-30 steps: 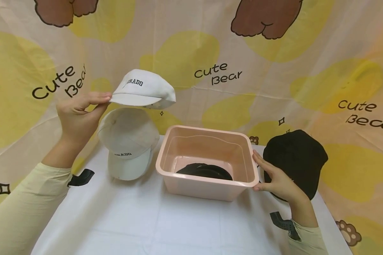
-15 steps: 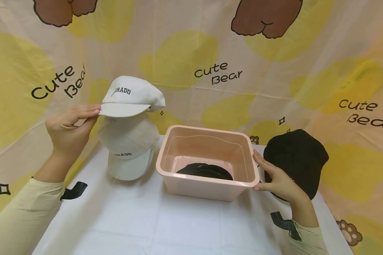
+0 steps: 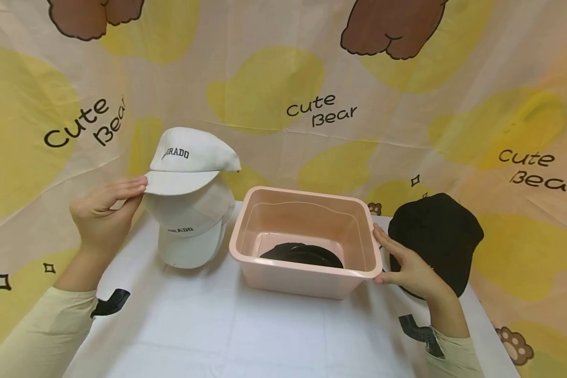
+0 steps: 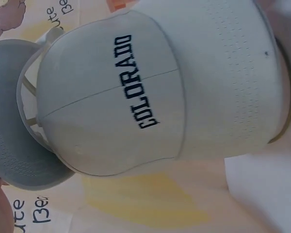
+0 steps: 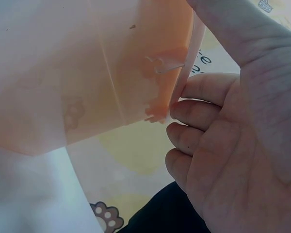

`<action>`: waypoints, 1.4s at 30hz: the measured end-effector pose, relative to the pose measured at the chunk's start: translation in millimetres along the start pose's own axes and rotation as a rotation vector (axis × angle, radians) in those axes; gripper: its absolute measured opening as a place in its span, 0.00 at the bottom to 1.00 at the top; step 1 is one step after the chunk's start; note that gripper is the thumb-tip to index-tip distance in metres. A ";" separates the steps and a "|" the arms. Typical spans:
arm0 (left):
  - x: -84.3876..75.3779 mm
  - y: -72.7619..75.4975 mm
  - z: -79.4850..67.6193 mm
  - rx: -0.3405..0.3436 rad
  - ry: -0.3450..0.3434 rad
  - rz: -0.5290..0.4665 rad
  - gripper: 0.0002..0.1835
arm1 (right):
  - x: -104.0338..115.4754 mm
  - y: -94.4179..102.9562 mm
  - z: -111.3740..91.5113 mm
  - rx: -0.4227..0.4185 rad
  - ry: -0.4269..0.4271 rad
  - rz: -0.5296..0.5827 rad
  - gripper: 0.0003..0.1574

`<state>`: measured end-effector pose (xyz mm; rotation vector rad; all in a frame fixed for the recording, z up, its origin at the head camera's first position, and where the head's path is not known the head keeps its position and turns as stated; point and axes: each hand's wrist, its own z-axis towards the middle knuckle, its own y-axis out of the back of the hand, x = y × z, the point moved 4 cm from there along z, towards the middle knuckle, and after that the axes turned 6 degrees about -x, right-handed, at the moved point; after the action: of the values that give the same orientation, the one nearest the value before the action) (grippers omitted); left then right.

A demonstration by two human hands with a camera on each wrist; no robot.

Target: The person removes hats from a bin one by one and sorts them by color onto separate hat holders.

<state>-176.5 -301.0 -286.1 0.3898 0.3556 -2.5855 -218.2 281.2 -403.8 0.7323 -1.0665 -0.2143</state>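
In the head view my left hand [image 3: 104, 210] pinches the brim of a white cap [image 3: 193, 149] lettered in black across its front. The held cap overlaps the crown of a second white cap [image 3: 189, 249], which sits brim forward on the table. Up close in the left wrist view, this lower cap [image 4: 106, 97] reads COLORADO, and the grey underside of the held cap's brim [image 4: 24, 160] shows beside it. My right hand [image 3: 416, 265] rests against the right end of a pink plastic bin [image 3: 293, 281], fingertips [image 5: 179, 109] on its rim, thumb at the front corner.
A black, rounded item [image 3: 302, 255] lies inside the bin, partly hidden by the front wall. To the right of the bin, a black cap [image 3: 437, 241] stands behind my right hand. A printed cloth [image 3: 274, 79] hangs behind the white-covered table [image 3: 274, 336].
My left hand has carried the white cap left and down, over the lower white cap's crown. The right hand and the bin stay where they were.
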 end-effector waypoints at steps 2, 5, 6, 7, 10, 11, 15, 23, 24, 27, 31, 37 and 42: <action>-0.4 4.1 -6.0 -0.004 -0.004 0.002 0.04 | -0.1 -0.5 0.0 0.002 -0.003 -0.002 0.76; -1.6 9.8 -14.7 -0.008 -0.006 -0.007 0.03 | 0.2 -0.7 0.0 0.002 -0.007 -0.001 0.76; -2.1 11.8 -17.3 -0.010 -0.005 -0.008 0.03 | 0.4 -0.7 0.1 0.002 -0.007 -0.002 0.76; -2.3 13.5 -19.9 -0.012 -0.003 -0.013 0.03 | 0.5 -0.6 0.2 0.002 -0.007 -0.005 0.76; -1.9 18.7 -27.0 -0.015 0.013 -0.045 0.03 | 0.5 -0.5 0.4 0.000 -0.005 -0.010 0.76; -1.3 20.5 -29.3 -0.010 0.022 -0.057 0.03 | 0.4 -0.5 0.4 0.000 -0.006 -0.008 0.76; 2.4 28.3 -37.6 0.027 0.058 -0.103 0.04 | -0.2 -0.9 -0.1 0.000 -0.007 -0.001 0.76; 14.4 45.2 -51.0 0.119 0.258 -0.338 0.08 | -0.1 -1.6 0.4 0.000 -0.006 0.010 0.75; 15.2 46.3 -51.8 0.134 0.263 -0.348 0.08 | -0.2 -1.4 0.3 0.000 -0.006 0.008 0.76; 15.5 47.8 -53.1 0.189 0.246 -0.337 0.07 | -0.3 -0.9 0.2 0.000 -0.004 0.004 0.76; 13.3 49.6 -54.4 0.246 0.197 -0.308 0.06 | -0.3 -1.1 -0.1 0.001 0.000 0.003 0.75; 11.0 55.4 -62.9 0.287 0.138 -0.247 0.06 | -0.2 -1.1 -0.2 0.001 -0.005 -0.006 0.75; 9.2 59.6 -72.2 0.317 0.127 -0.181 0.06 | 2.2 -0.3 -0.2 0.005 -0.004 -0.028 0.76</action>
<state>-138.9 -332.2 -366.5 0.6622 0.0203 -2.8078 -216.9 280.0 -402.5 0.7522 -1.0617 -0.2378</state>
